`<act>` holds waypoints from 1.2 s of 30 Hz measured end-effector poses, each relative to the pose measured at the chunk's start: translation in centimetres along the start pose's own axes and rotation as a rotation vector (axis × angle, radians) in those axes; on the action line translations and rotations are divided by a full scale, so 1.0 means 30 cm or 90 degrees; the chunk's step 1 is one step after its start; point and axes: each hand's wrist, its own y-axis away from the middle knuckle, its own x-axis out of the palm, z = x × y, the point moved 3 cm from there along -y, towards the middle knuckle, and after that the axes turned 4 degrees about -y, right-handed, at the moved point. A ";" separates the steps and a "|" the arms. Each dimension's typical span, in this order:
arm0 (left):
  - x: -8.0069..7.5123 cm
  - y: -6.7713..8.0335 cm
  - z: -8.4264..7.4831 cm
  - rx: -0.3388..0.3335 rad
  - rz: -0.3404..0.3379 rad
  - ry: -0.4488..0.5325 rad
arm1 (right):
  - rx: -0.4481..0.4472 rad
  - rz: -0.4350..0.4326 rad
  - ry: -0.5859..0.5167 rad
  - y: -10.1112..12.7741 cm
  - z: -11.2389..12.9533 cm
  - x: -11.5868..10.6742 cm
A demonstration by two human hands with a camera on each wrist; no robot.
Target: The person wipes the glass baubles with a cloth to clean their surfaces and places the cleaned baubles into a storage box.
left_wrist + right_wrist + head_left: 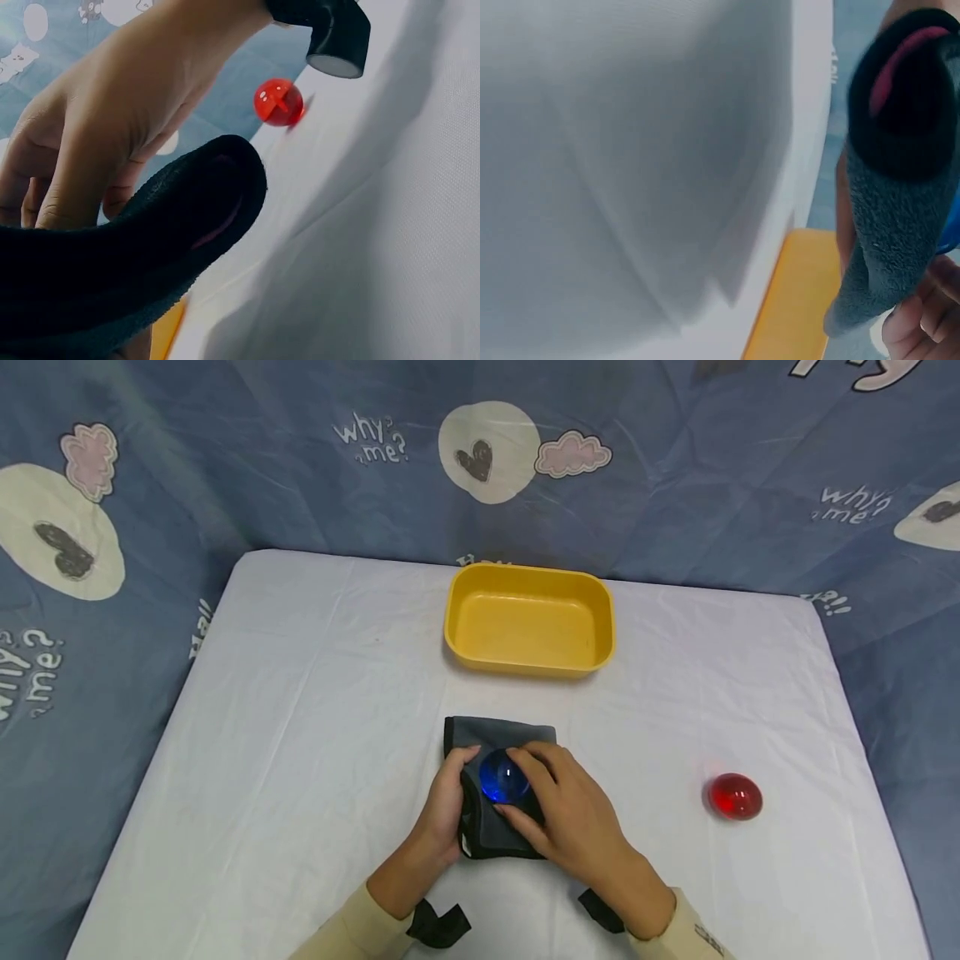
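Observation:
My left hand (441, 810) grips the left edge of a folded grey cloth (501, 732) with black edging, its thumb lying over the top. In my right hand (576, 810), a clear blue ball (502, 778) is pinched between thumb and fingers, against the face of the cloth. From the left wrist, the dark folded cloth (135, 277) covers much of the view, with the right hand (112, 112) behind it. The right wrist view shows the fleecy cloth (896, 232) from its edge, with pink inside the fold; only a sliver of the blue ball (951, 229) shows there.
A yellow tray (528, 668) stands beyond the hands, towards the back of the white-covered table (315, 760). To the right lies a clear red ball (736, 797). Black wrist gear (441, 927) sits near each sleeve. A blue printed curtain (300, 493) hangs behind the table.

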 end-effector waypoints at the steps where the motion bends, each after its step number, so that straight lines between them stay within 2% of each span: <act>1: 0.001 0.000 0.000 -0.001 0.001 0.001 | 0.003 -0.001 -0.001 -0.002 -0.001 -0.002; 11: 0.018 0.007 -0.004 0.009 0.002 -0.005 | 0.067 -0.046 -0.039 -0.013 -0.004 -0.003; 16: 0.023 0.008 -0.002 0.008 0.020 0.002 | 0.086 -0.041 -0.060 -0.010 -0.014 -0.002; 21: 0.021 0.008 -0.008 0.027 -0.012 0.006 | 0.066 -0.018 -0.047 -0.012 -0.019 -0.009; 26: 0.022 0.007 -0.013 0.041 -0.043 0.024 | 0.029 -0.033 -0.027 -0.012 -0.003 -0.002; 31: 0.027 0.007 -0.014 0.050 -0.042 0.024 | 0.054 -0.054 -0.016 -0.011 0.009 0.002; 36: 0.025 0.010 -0.012 0.049 -0.048 0.017 | 0.074 -0.057 -0.050 -0.017 0.008 -0.003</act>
